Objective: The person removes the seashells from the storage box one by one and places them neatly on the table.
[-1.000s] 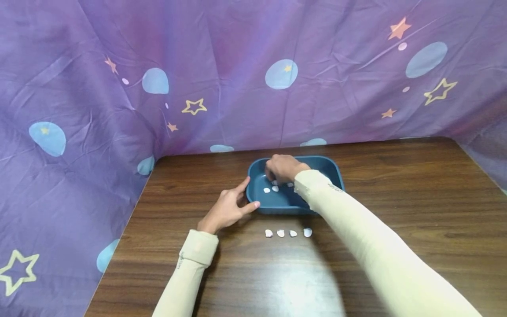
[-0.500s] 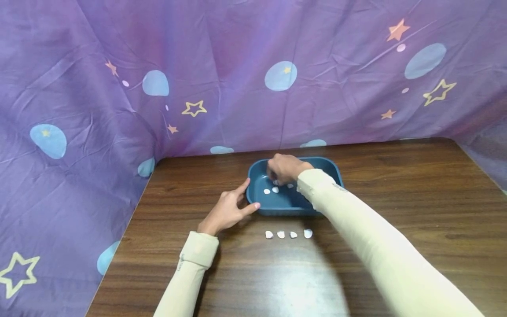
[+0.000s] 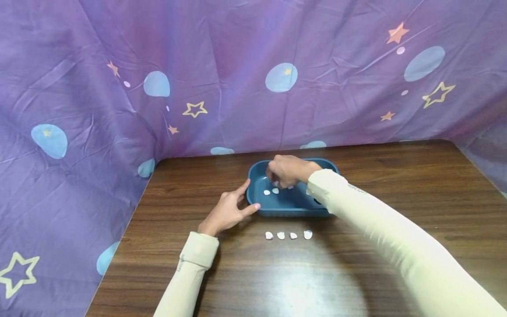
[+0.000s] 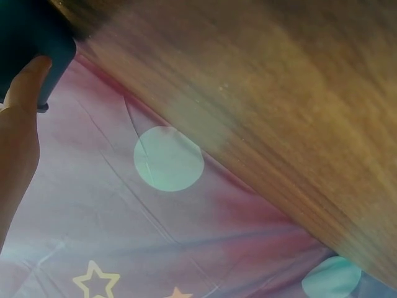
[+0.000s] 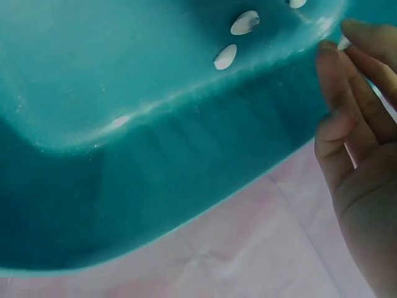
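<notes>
The blue tray [image 3: 295, 212] stands near the far edge of the desk [image 3: 416, 189], around the middle of that edge. At least three loose shells [image 3: 275, 190] lie on its floor. Four white shells [image 3: 281, 235] form a row on the desk, on the tray's side away from the far edge.

The right hand [image 3: 291, 171] is inside the tray, pinching a small shell [image 5: 344, 43] between thumb and fingertips. The left hand [image 3: 226, 212] has thumb and forefinger spread wide against the tray's end nearest the desk's left edge.

Assessment: the shells appear very light, rigid and thin; they are likely to be smooth, and could chip under a hard squeeze. A light pinch across opposite rims is advised, as lying flat they offer little height to grasp. The tray looks like stiff, light plastic, liable to slide if nudged; bracing at its rim or end corners is the sound hold.
</notes>
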The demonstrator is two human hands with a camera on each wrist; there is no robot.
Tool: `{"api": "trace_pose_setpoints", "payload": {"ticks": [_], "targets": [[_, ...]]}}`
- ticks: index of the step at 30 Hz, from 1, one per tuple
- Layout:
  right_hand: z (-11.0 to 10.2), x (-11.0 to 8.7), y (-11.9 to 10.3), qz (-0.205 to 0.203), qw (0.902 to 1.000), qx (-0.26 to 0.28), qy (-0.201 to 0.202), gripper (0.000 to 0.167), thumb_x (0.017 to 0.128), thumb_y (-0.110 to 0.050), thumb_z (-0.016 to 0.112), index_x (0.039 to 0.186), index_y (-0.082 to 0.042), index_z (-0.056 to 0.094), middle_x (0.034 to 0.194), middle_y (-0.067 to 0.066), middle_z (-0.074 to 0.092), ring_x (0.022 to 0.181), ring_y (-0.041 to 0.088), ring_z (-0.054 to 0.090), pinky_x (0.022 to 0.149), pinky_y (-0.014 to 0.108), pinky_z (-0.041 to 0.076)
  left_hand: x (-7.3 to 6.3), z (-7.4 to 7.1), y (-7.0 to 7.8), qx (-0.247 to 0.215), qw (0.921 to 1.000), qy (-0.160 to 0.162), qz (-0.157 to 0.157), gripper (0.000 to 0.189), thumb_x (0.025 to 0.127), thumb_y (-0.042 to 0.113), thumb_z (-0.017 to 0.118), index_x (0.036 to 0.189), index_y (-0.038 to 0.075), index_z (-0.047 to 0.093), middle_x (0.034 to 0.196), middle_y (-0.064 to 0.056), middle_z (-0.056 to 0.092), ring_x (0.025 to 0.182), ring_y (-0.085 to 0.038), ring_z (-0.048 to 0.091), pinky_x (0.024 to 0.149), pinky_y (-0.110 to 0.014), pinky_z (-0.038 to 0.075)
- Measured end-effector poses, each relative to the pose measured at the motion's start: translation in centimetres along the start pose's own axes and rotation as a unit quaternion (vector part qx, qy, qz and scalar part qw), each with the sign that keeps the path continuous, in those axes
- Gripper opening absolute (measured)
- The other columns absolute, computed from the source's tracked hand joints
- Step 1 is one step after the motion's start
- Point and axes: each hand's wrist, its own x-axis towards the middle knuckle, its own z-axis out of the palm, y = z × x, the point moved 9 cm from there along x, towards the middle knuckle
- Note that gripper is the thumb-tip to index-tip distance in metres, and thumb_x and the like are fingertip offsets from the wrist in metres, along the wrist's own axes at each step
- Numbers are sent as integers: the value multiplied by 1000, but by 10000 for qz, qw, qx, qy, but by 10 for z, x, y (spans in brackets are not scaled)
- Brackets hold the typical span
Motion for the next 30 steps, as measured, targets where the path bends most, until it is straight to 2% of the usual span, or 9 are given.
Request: {"api": "trace_pose_setpoints", "payload": {"ticks": [6,13,20,24,30], "targets": [[-10,-11,-8,-271,9991,225,251,16,74,-2,76,83,-15,77,81,-3,76,74,9,67,71,28,60,-1,-1,0,35,10000,32,-20,85,92,42,71,158,6,30,145,-23,52,130,-26,60,114,-39,46],[-14,-24,-16,-523,9961,548,454,15,74,-4,78,85,-14,78,85,-5,77,80,13,72,74,28,61,0,1,-1,-77,9999,-24,-97,85,93,41,71,158,8,29,147,-23,50,130,-27,60,112,-39,48],[-19,-38,-24,-836,9902,776,806,12,73,-7,79,81,-16,76,78,-7,74,67,4,64,65,21,56,0,1,0,-59,9999,38,-72,84,92,41,71,158,7,30,145,-24,52,128,-27,62,113,-39,47],[-20,-46,-25,-824,9875,1011,881,13,74,-8,79,83,-16,75,79,-7,73,63,0,58,62,19,53,0,0,1,-56,9999,74,-78,84,92,41,72,158,8,31,145,-24,53,127,-28,63,114,-39,47],[-24,-60,-26,-807,9818,1314,1106,12,77,-9,79,87,-15,77,83,-7,75,63,-1,58,61,18,53,-1,0,1,-133,9998,30,-142,86,92,42,72,158,9,30,147,-23,50,128,-29,62,113,-40,47]]}}
